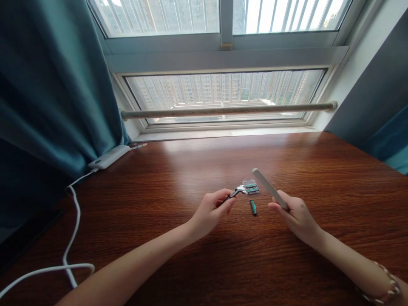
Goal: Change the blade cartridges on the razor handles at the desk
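My left hand [210, 211] pinches a dark and silver razor handle [235, 192] between thumb and fingers. The handle's silver head end points right, with no blade cartridge visible on it. Just beyond that end lies a small clear plastic case [251, 187] with green and black razor cartridges inside. A loose black and green razor cartridge [253, 207] rests on the table between my hands. My right hand [298, 216] is closed around a flat, pale grey stick with a rounded end [267, 185], which tilts up to the left. I cannot tell its exact kind.
The brown wooden table [172, 178] reaches back to a window with a horizontal rail [223, 111]. At the back left a white power strip [110, 157] lies by the blue curtain [66, 76]. Its white cable [77, 212] runs down the table's left side.
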